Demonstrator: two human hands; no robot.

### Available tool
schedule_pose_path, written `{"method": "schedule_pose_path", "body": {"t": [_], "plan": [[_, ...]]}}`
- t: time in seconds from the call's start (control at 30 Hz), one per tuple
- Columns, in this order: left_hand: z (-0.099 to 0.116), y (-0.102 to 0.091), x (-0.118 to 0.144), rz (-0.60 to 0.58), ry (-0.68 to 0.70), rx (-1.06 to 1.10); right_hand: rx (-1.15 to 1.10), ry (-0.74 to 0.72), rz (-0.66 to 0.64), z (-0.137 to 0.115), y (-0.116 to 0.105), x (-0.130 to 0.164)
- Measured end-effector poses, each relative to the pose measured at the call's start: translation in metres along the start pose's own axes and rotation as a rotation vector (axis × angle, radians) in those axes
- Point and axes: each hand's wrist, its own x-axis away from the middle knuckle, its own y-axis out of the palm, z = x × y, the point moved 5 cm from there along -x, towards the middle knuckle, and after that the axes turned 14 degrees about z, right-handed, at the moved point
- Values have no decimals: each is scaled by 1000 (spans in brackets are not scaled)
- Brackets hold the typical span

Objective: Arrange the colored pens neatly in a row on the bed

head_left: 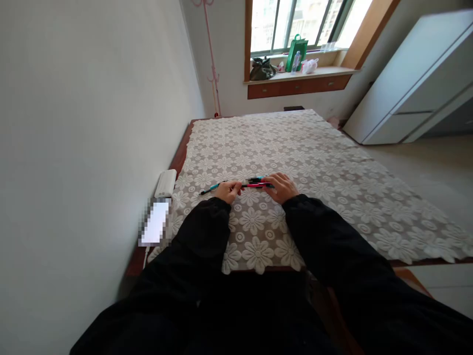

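1. Two ends of the red pen [254,186] lie at the person's fingers: the left hand [227,192] is pinched on its black left end, thumb against fingertips, while the right hand [282,188] curves about its right end. How firmly the right fingers press, I cannot tell.

2. The pen is between the hands, low over the lace cloth [258,143] on the counter [180,157], near the person's side. Whether it rests on the cloth or is slightly raised is too small to tell.

3. For a good hold, I would let the left pinch do the steadying, with thumb and fingers squarely opposed, and turn or shift the pen with light right fingertips rather than the whole palm.

4. Working low over the cloth seems wise, since a slim, smooth barrel could roll if dropped, and the raised flowers could catch an end.

5. Other pens [254,180] lie just beyond the red one, partly behind the right hand, so those fingers should avoid nudging them.

6. The red pen's long axis runs left to right, nearly parallel to the counter's near edge, black end leftward. Which end writes, I cannot make out.

7. The blue pen [211,189] slants beside the left hand, its dark left end angled towards the person.
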Motion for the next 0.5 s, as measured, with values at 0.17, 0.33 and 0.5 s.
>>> {"method": "schedule_pose_path", "body": {"t": [0.17,0.33,0.5], "plan": [[-1,-3,1,10,-35,-9,-131,-14,-61,0,13,6],[-5,-3,1,25,-90,-12,-175,100,-6,0,9,6],[-7,-1,1,-38,-55,-36,-148,61,-31,0,7,6]]}}
